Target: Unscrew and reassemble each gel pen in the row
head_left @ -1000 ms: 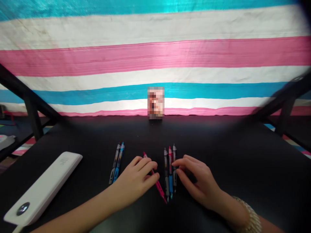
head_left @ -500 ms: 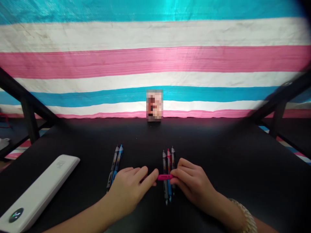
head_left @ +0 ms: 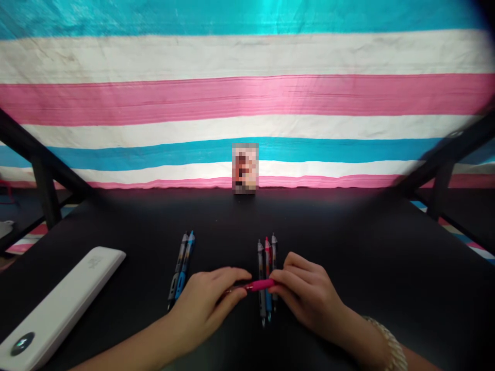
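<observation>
A pink pen (head_left: 263, 284) lies crosswise between my two hands. My right hand (head_left: 313, 293) pinches its pink grip end with thumb and fingertips. The clear barrel runs into my left hand (head_left: 204, 304), whose thumb and fingers close loosely around it. Underneath the held pen, three pens stand in a row lengthwise: a grey pen (head_left: 260, 263), a pen with a red top and blue lower part (head_left: 267, 252), and a dark clear-topped pen (head_left: 274, 252). Left of my left hand, a grey pen (head_left: 178, 270) and a blue pen (head_left: 188, 260) lie side by side.
A white power bank (head_left: 65, 304) with a small round display lies on the black table (head_left: 348, 232) at the left. At the back edge stands a small blurred picture card (head_left: 245, 169). Dark metal bars flank both sides, and a striped sheet (head_left: 247, 93) hangs behind.
My left hand's fingers have parted from the thumb, so more of the pink pen's barrel shows. The pen now tilts slightly. My right hand keeps its pinch almost in place.
</observation>
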`<state>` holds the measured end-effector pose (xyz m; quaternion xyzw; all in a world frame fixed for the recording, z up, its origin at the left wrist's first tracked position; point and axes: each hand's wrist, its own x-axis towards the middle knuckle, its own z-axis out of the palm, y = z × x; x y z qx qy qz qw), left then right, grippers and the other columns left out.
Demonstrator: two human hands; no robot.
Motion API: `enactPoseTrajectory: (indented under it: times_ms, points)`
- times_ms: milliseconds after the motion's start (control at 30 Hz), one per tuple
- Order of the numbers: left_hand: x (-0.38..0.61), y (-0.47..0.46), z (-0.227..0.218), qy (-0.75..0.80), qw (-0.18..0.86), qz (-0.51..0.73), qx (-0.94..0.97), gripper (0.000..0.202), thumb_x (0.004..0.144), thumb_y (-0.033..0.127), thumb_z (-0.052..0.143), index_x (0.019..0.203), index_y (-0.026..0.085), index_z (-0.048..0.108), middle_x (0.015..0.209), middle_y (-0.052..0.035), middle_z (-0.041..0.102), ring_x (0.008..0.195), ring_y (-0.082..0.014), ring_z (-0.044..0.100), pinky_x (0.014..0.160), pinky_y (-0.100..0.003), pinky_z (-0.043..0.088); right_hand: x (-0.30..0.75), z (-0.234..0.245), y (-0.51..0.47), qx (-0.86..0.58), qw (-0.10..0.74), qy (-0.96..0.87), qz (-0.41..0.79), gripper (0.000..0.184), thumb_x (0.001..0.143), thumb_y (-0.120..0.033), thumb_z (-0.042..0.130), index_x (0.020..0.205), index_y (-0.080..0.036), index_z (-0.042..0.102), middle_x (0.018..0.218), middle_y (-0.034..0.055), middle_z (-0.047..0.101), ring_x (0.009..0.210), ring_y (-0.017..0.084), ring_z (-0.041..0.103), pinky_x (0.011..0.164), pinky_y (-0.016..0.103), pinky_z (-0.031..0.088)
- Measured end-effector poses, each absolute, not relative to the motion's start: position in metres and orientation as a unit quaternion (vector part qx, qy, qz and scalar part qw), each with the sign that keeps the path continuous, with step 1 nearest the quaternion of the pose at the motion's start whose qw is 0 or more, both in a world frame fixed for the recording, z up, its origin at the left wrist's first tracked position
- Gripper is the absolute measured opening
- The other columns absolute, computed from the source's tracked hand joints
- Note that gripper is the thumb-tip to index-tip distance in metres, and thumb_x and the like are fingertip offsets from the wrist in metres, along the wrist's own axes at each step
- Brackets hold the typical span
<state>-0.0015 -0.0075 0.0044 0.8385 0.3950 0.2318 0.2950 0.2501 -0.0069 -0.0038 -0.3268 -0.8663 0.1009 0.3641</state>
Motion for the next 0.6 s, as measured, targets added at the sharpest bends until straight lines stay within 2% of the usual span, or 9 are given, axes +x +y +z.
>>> enactPoseTrajectory:
  times_ms: [100,233,300,367,533,600]
  points:
    - [-0.010,0.000,-0.001,0.388,0.196,0.324,0.840,0.037,0.094,0.024,0.063,0.130,0.025,0.059,0.089,-0.0027,0.069,0.065,-0.0150,0.063,0.059,-0.022,0.048,0.253,0.001,-0.004,-0.385,0.375,-0.825,0.173,0.020,0.101,-0.019,0.051,0.085,-0.018,0.063,0.068,0.0027,0.059,0.066,0.018,0.051,0.057,0.030,0.042]
    - [-0.019,0.007,0.000,0.351,0.156,0.385,0.839,0.039,0.094,0.005,0.058,0.127,0.026,0.061,0.098,-0.0048,0.069,0.078,-0.0148,0.067,0.070,-0.022,0.052,0.256,0.007,-0.001,-0.431,0.376,-0.783,0.243,0.037,0.104,-0.025,0.043,0.069,-0.019,0.054,0.066,0.0005,0.050,0.061,0.015,0.051,0.056,0.027,0.040]
    - [-0.021,0.008,0.002,0.341,0.159,0.394,0.839,0.040,0.093,0.002,0.057,0.125,0.025,0.062,0.098,-0.0047,0.070,0.083,-0.0157,0.068,0.072,-0.022,0.053,0.256,0.007,-0.001,-0.433,0.371,-0.777,0.265,0.039,0.104,-0.026,0.042,0.068,-0.019,0.053,0.067,0.0003,0.050,0.061,0.015,0.050,0.055,0.027,0.039]
    - [-0.022,0.008,0.003,0.345,0.170,0.394,0.835,0.038,0.093,0.003,0.057,0.124,0.025,0.063,0.093,-0.0040,0.071,0.079,-0.0154,0.068,0.070,-0.022,0.052,0.255,0.005,-0.002,-0.434,0.369,-0.774,0.278,0.034,0.103,-0.026,0.045,0.071,-0.019,0.056,0.068,0.0002,0.051,0.061,0.015,0.051,0.056,0.027,0.040]
    - [-0.021,0.006,0.004,0.389,0.220,0.392,0.804,0.025,0.096,0.012,0.057,0.114,0.025,0.068,0.089,-0.0028,0.073,0.074,-0.0158,0.068,0.067,-0.023,0.052,0.255,0.006,-0.003,-0.460,0.381,-0.744,0.299,0.009,0.095,-0.026,0.060,0.091,-0.019,0.065,0.074,-0.0002,0.058,0.063,0.015,0.052,0.057,0.026,0.041]
    - [-0.020,0.006,0.005,0.408,0.240,0.394,0.788,0.022,0.095,0.014,0.059,0.110,0.025,0.070,0.086,-0.0012,0.073,0.070,-0.0146,0.068,0.065,-0.022,0.052,0.256,0.008,-0.003,-0.461,0.374,-0.733,0.332,0.012,0.096,-0.030,0.059,0.093,-0.020,0.065,0.077,0.0002,0.061,0.064,0.015,0.053,0.058,0.026,0.042]
